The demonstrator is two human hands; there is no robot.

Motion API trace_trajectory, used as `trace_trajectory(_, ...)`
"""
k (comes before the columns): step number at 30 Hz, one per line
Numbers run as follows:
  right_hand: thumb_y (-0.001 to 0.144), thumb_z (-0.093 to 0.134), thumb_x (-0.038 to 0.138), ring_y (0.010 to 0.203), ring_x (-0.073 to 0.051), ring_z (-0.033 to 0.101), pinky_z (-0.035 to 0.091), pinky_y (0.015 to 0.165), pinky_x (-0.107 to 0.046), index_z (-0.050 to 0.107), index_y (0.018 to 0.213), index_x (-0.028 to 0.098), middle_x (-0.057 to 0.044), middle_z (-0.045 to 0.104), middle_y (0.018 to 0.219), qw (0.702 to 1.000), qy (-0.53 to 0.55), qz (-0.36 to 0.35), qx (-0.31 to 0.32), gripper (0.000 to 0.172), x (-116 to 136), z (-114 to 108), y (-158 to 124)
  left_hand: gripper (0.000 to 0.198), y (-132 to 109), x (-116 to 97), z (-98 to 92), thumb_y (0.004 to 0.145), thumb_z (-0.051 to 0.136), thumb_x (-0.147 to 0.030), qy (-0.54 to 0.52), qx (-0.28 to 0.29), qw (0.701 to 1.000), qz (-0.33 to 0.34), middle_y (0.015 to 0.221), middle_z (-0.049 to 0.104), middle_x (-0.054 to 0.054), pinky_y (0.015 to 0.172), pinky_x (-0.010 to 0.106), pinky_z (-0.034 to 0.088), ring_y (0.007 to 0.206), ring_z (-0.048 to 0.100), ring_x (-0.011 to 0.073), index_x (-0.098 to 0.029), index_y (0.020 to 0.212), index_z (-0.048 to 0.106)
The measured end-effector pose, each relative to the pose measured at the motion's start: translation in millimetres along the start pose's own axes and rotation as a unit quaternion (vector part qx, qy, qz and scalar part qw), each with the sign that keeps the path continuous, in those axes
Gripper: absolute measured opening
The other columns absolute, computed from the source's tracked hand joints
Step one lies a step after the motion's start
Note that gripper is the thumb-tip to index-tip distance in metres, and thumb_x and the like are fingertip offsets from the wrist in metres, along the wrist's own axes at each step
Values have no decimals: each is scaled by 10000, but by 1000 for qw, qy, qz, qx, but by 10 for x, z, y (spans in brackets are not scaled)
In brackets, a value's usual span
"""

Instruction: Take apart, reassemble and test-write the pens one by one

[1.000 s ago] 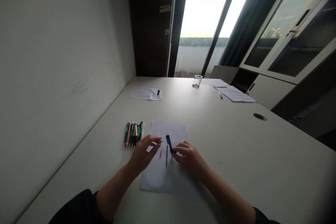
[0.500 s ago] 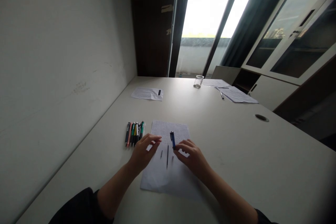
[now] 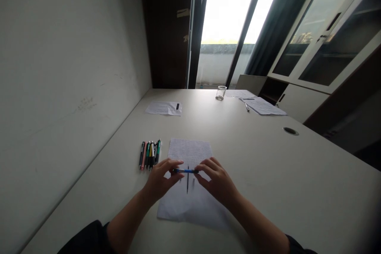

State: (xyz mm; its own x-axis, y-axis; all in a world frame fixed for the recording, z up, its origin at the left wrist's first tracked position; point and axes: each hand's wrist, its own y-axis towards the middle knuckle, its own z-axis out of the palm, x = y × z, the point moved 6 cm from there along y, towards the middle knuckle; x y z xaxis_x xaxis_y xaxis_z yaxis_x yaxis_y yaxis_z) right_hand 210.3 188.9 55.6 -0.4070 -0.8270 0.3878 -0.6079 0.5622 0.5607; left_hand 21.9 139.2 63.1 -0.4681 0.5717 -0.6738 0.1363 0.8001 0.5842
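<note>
A blue pen barrel (image 3: 186,171) is held level between my two hands, above a sheet of paper (image 3: 190,147) with lines of writing on it. My left hand (image 3: 162,175) pinches the barrel's left end between thumb and fingers. At the other end, the thumb and fingers of my right hand (image 3: 214,174) are closed on it. Below the barrel, a thin dark pen refill (image 3: 187,185) lies lengthwise on the paper, its middle crossed by the barrel. Small pen parts (image 3: 193,181) lie to either side of the refill, partly hidden.
Several pens (image 3: 149,154) lie in a row left of the paper. Farther back are a wrinkled sheet (image 3: 162,108), a glass jar (image 3: 220,93), a stack of papers (image 3: 264,106) and a pen (image 3: 247,107). A round cable hole (image 3: 290,131) is at the right; a wall borders the left.
The blue barrel has turned from upright to level. My left hand, empty before, has closed on its left end, while my right hand keeps hold. The view has shifted slightly.
</note>
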Motion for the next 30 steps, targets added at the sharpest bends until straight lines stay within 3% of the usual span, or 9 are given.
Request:
trace_trajectory(7, 914, 622, 213, 844, -225, 592, 532, 759, -387, 668, 977, 225, -67, 652, 886, 1000, -14, -2, -9, 79, -13, -43, -6, 138, 9, -29, 0, 914, 643, -251, 21, 7, 1000, 11, 883, 672, 51, 696, 266, 547, 778, 644, 152, -193, 1039, 654)
trace_trajectory(13, 907, 632, 206, 846, -225, 608, 551, 747, -387, 666, 1144, 248, -71, 652, 913, 999, -38, -14, -32, 243, -50, -108, -22, 110, 4, 7, -1, 915, 624, -224, 37, -3, 999, 1, 851, 659, 41, 656, 246, 543, 730, 635, 140, -184, 1015, 649)
trace_trajectory(22, 916, 640, 243, 827, -209, 595, 555, 736, -365, 694, 1048, 246, -69, 621, 901, 997, -25, -19, -68, 142, 7, -154, -32, 159, -13, 65, 57, 944, 599, -251, 78, 26, 996, 40, 866, 656, 47, 590, 212, 529, 667, 593, 113, -199, 1080, 661)
trace_trajectory(30, 928, 623, 232, 874, -224, 592, 547, 777, -387, 681, 1064, 240, -77, 625, 933, 998, -26, 0, -63, 148, -14, -174, -23, 148, 6, 48, 17, 933, 615, -225, 111, 11, 992, 54, 859, 662, 48, 608, 227, 523, 705, 599, 137, -211, 1069, 671)
